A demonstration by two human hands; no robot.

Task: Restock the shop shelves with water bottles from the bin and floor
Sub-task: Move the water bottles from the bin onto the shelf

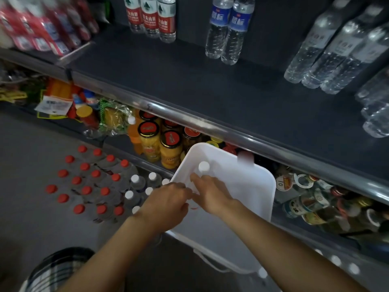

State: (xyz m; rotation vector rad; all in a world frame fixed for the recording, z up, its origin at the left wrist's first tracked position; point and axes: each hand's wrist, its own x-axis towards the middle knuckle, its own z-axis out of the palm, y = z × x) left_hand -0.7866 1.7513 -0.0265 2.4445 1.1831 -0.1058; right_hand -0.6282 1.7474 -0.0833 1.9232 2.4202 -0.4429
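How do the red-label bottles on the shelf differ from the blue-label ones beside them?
The red-label bottles number three; the blue-label bottles number two. The red-label ones stand further left and further back, the blue-label ones nearer the shelf's front edge. Both groups are clear, upright and hold water.

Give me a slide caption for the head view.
Both hands reach into the white bin below a sparsely stocked water shelf.
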